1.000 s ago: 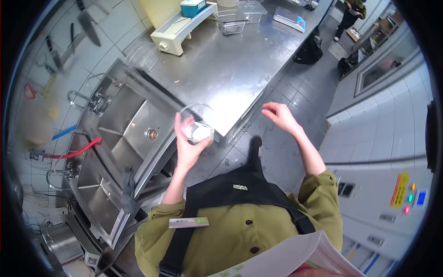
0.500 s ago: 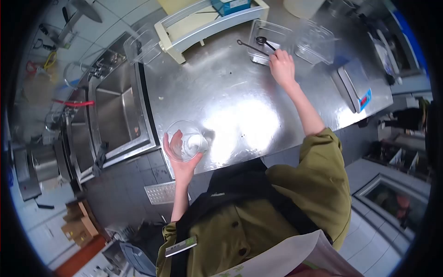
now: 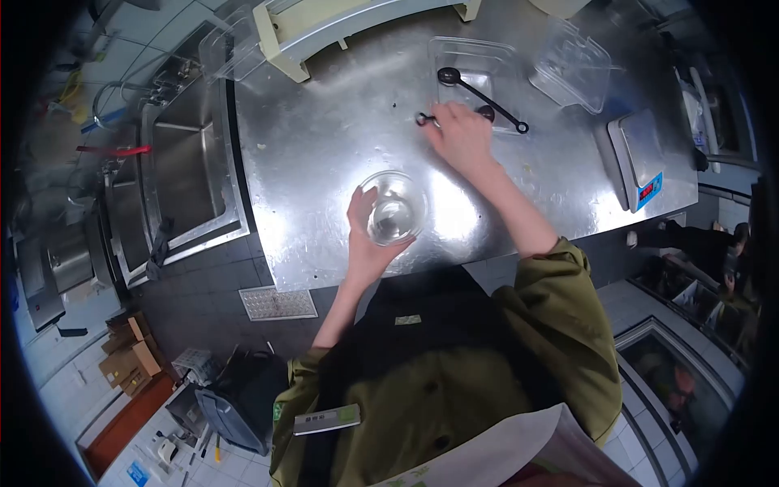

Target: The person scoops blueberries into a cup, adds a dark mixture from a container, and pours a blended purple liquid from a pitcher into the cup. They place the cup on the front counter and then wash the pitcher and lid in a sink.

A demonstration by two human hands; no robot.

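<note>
Left hand (image 3: pixel 367 235) cups a clear glass bowl (image 3: pixel 393 208) from its near side, fingers wrapped on the wall, bowl upright over the near edge of the steel worktop (image 3: pixel 324 162). Right hand (image 3: pixel 461 136) is closed on the handle of a black measuring spoon (image 3: pixel 423 119), whose ring end shows just left of the knuckles. A second black spoon (image 3: pixel 480 96) lies across a clear plastic tray (image 3: pixel 479 73) toward the far edge, long axis diagonal, bowl end far-left, handle tip near-right. A digital scale (image 3: pixel 641 158) sits at the right edge; sink basins (image 3: pixel 191 170) lie off the left edge. Judgement: lift the held spoon level and keep the glass bowl steady, rim up.
</note>
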